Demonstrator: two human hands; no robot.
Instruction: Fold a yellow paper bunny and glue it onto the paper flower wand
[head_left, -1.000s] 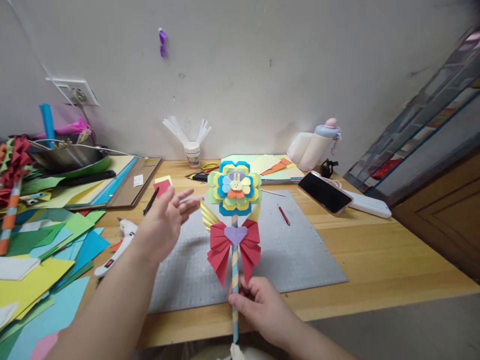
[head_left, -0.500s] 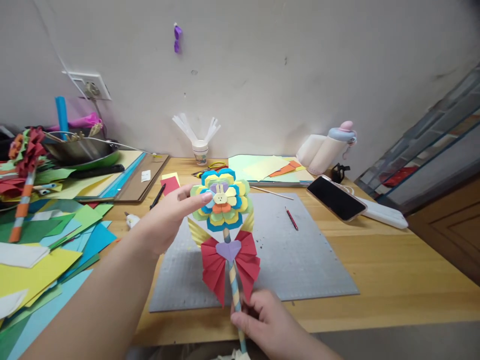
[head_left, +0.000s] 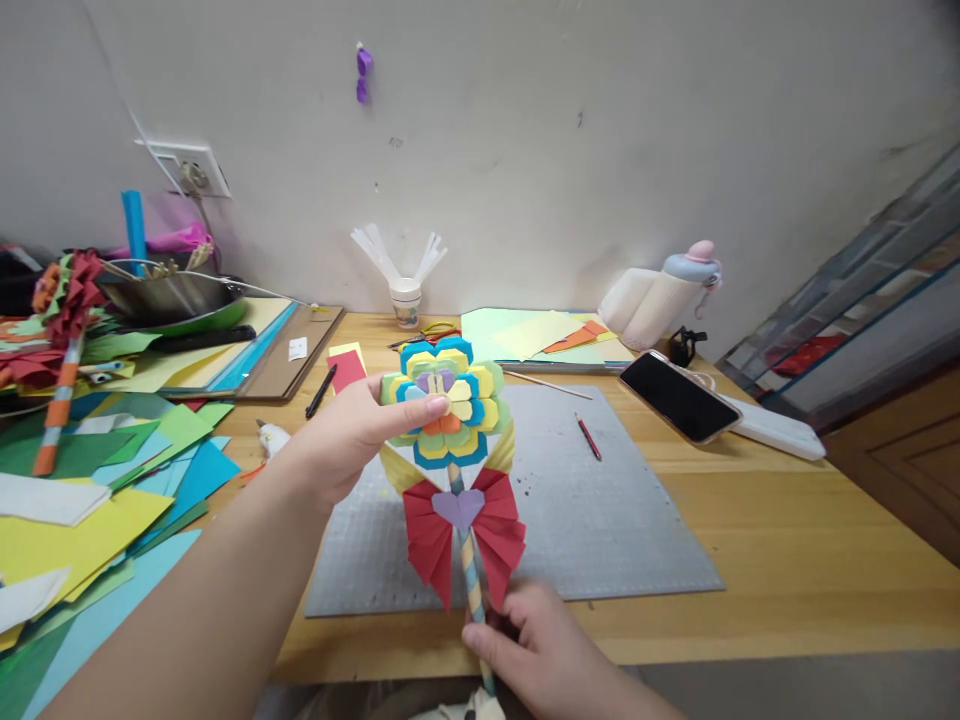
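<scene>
A paper flower wand (head_left: pixel 480 390) stands tilted slightly in front of me, its layered petals blue, yellow and green. My left hand (head_left: pixel 349 425) grips the flower head from the left, thumb pressed on its centre and the other fingers hidden behind. Below the head sits a red pleated paper bow (head_left: pixel 427 535) with a purple heart (head_left: pixel 459 510) in its middle. Yellow pleated paper shows behind the bow. Lower down, my right hand (head_left: pixel 544 650) is closed round the striped stick (head_left: pixel 471 580), thumb in front.
Beneath the wand lies a grey cutting mat (head_left: pixel 637 530) with a red pencil (head_left: pixel 588 437). Coloured paper scraps (head_left: pixel 120 520) and a pan (head_left: pixel 180 315) crowd the left. A phone (head_left: pixel 675 395), a bottle (head_left: pixel 664 295), a cup of white sticks (head_left: pixel 406 305) and scissors (head_left: pixel 435 330) lie around.
My left thumb has slid inward over the flower's centre, covering the small face that showed there before. The right hand keeps its hold on the stick. The view has shifted slightly.
</scene>
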